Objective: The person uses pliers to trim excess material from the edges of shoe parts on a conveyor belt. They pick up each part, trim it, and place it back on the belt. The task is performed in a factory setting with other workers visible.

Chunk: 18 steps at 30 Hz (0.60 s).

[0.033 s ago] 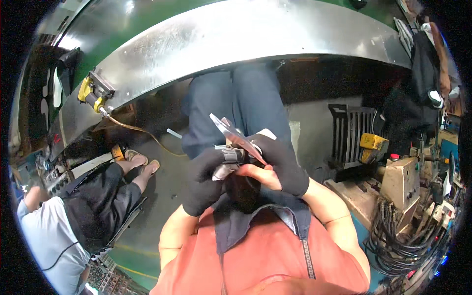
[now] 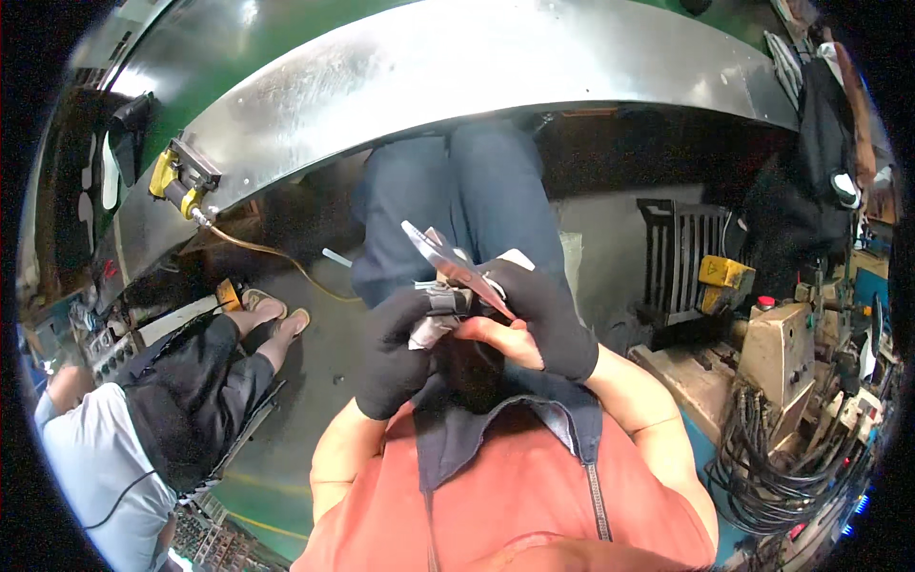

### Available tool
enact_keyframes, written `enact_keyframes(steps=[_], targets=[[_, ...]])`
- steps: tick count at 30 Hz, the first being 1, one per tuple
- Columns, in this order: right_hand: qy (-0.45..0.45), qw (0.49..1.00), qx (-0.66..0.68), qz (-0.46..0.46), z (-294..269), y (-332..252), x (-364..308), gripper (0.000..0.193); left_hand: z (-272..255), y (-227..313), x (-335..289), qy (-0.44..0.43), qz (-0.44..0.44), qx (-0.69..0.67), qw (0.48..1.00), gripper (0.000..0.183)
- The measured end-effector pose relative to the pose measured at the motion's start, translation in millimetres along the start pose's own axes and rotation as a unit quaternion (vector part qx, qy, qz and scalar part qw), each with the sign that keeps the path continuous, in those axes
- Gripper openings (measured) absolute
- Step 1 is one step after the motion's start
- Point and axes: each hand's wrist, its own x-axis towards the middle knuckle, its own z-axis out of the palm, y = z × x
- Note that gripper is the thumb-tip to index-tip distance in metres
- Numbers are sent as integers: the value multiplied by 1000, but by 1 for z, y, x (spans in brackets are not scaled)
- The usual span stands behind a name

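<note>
Over my lap, both hands meet around a thin flat glossy piece (image 2: 446,261), reddish-brown with a pale tip, tilted up toward the far left. My right hand (image 2: 551,319), in a black glove with a bare thumb, is closed on its near end. The black-gloved left hand (image 2: 396,343) has pale and dark wrapping on its fingers and is closed against the piece's left side. A small white edge (image 2: 518,258) shows beyond the right fingers. What lies between the palms is hidden, and the piece's exact kind cannot be made out.
A metal bench (image 2: 457,57) curves across the front. On its left end lies a yellow air tool (image 2: 181,181) with a hose. A seated co-worker (image 2: 124,429) is at the left. To the right are a red-buttoned control box (image 2: 777,353), bundled cables (image 2: 762,477) and a yellow box (image 2: 724,276).
The glossy piece's far tip has shifted slightly left as the piece tilts a little. Both hands stay closed around it in nearly the same place.
</note>
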Motion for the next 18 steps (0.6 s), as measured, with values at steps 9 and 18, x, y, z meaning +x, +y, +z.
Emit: enact_keyframes(steps=[9,18], targets=[[37,998,-35,26,1,-3,-7,53,13,-19,-4,132,97,75,984,19],[71,984,-126,-108,8,47,-48,49,28,-130,37,-41,-152,-396,905,57]])
